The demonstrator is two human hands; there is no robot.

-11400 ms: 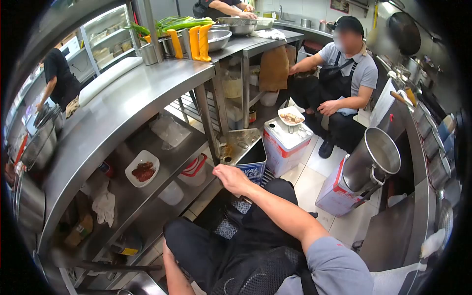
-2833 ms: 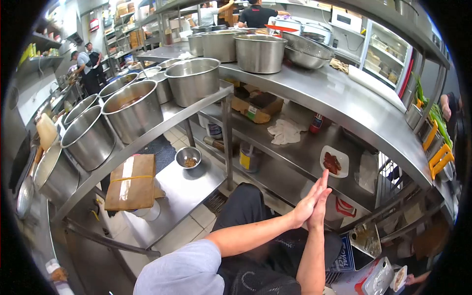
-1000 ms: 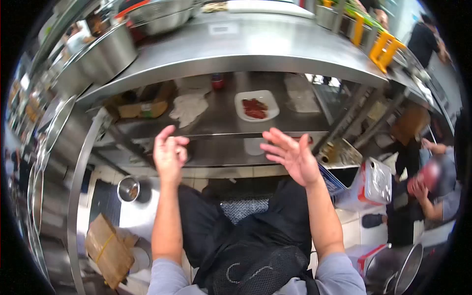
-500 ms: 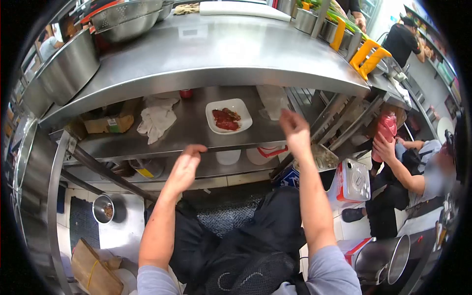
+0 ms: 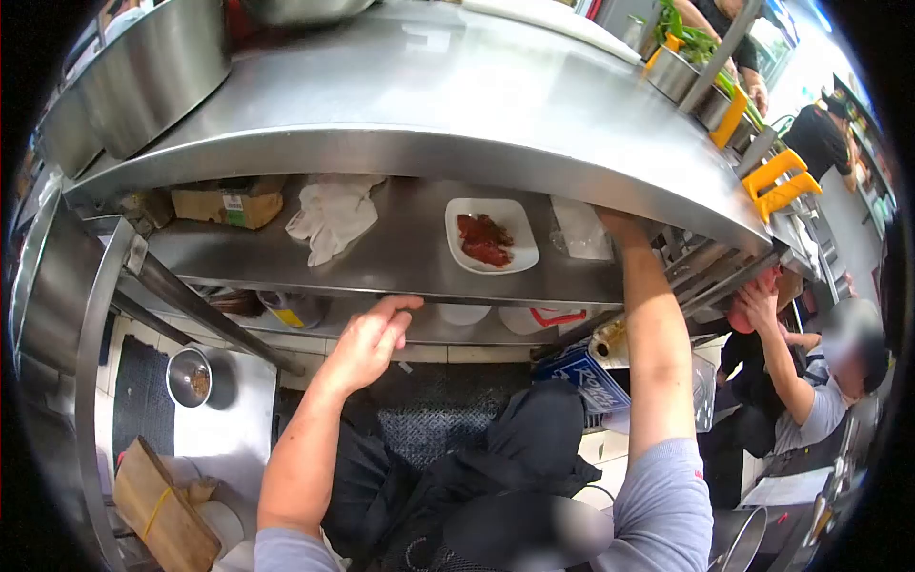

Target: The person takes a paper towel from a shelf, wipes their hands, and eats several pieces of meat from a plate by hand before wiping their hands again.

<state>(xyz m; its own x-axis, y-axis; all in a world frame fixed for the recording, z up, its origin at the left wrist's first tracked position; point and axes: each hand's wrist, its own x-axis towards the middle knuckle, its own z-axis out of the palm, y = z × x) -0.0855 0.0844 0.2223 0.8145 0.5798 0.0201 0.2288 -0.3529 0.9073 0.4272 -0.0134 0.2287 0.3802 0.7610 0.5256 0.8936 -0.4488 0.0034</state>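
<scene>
My left hand (image 5: 375, 341) hangs in front of the lower shelf edge, fingers apart and holding nothing. My right hand (image 5: 624, 225) reaches under the upper counter, beside a clear plastic packet (image 5: 582, 230); its fingers are mostly hidden there. On the shelf between my hands stands a white square dish (image 5: 458, 250) with dark red meat (image 5: 484, 240) in it. A crumpled white cloth (image 5: 332, 217) lies further left on that shelf.
The steel counter (image 5: 429, 86) overhangs the shelf. A cardboard box (image 5: 227, 204) sits at the shelf's left. Large steel pots (image 5: 157, 76) stand upper left, orange handles (image 5: 782, 186) at the right. At right, a co-worker (image 5: 810, 400) holds something pink.
My right hand has moved forward and right, under the counter. My left hand stays in front of the shelf. The view has shifted, and the dish appears further right.
</scene>
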